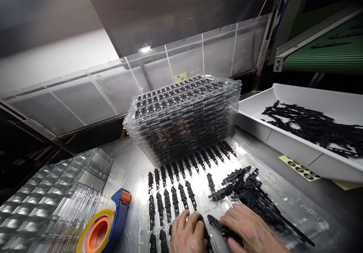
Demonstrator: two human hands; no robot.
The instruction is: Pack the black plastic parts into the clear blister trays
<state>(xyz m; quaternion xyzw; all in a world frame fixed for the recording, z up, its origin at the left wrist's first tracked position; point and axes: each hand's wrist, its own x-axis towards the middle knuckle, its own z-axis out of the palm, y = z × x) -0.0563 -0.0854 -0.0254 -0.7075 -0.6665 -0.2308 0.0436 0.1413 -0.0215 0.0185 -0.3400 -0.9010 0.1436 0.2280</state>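
Note:
A clear plastic tray (202,202) lies in front of me, with slim black perforated plastic parts (174,198) in rows of its slots. My left hand (188,233) is low over the tray, fingers curled on a black plastic part (207,235) that they partly cover. Close beside it, my right hand (249,228) grips another black plastic part (214,222), one end of which sticks out past the fingertips. Just beyond the right hand, a loose pile of the same parts (249,188) covers the tray's right side.
Behind the tray rises a tall stack of filled clear trays (184,132). At left are stacked clear trays (65,192) and a blue tape dispenser (120,215). A white bin (286,132) with black parts, a yellow sticker sheet (300,168) and a green conveyor (326,60) are at right.

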